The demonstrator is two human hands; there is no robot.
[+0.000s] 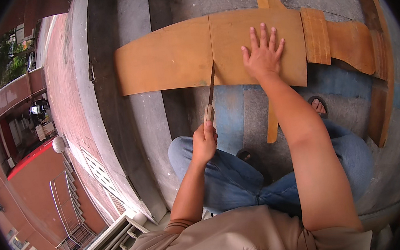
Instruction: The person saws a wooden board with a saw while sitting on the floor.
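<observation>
The left hand (205, 142) gripped the pale handle (209, 113) of a narrow saw (211, 85), which met the brown board (165, 59) where a thin dark line (210, 37) (most likely the cut itself) ended. The right hand (264, 57) lay flat and splayed on the board, grasping nothing. The board lay crosswise over a yellow wooden strip (272, 124), above the grey floor (255, 113). Sawing seemed the step in hand; a further stroke appeared to call for a steady board.
</observation>
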